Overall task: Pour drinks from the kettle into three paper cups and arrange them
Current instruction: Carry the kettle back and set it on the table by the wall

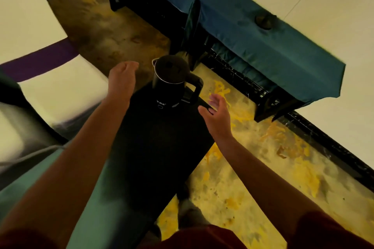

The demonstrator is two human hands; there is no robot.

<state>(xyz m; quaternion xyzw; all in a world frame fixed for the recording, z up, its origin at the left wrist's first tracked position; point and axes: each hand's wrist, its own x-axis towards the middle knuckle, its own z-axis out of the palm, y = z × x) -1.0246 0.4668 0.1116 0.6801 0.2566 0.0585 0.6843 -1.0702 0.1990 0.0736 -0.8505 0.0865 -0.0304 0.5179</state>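
A black kettle (171, 83) with its lid on stands at the far end of a dark narrow table (162, 143); its handle points right. My left hand (121, 79) hovers just left of the kettle, fingers loosely curled, holding nothing. My right hand (217, 115) hovers a little right of the handle, palm turned toward it and fingers relaxed, without touching it. No paper cups are in view.
A table under a teal-blue cloth (263, 32) runs along the white wall, with a small dark round object (265, 21) on it. A white bed (60, 95) with a purple band lies at left. The floor (253, 178) is yellow-marbled.
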